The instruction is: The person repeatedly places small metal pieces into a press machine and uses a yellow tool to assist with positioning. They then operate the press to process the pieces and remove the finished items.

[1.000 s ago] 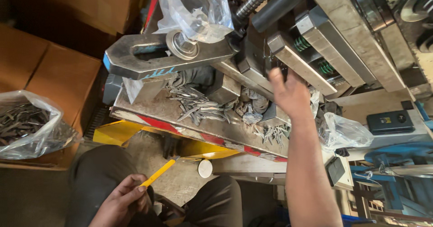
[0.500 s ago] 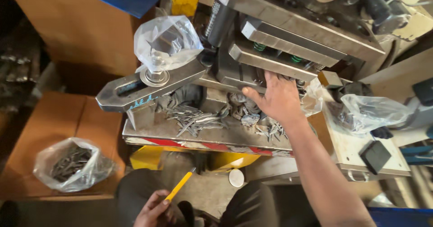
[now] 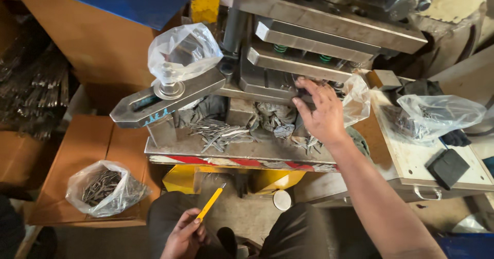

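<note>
Now right hand (image 3: 320, 114) reaches into press die (image 3: 288, 66); left hand (image 3: 184, 236) grips yellow tool (image 3: 210, 204).

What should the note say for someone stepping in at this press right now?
Left hand: holds a yellow pick low over the lap, away from the press.
Right hand: reaching into the die gap, fingertips at the lower plate; what it grips is hidden.
Loose metal strips lie on the press bed.
Bagged strips sit on the cardboard box at left.
Another bag is on the right table.
</note>
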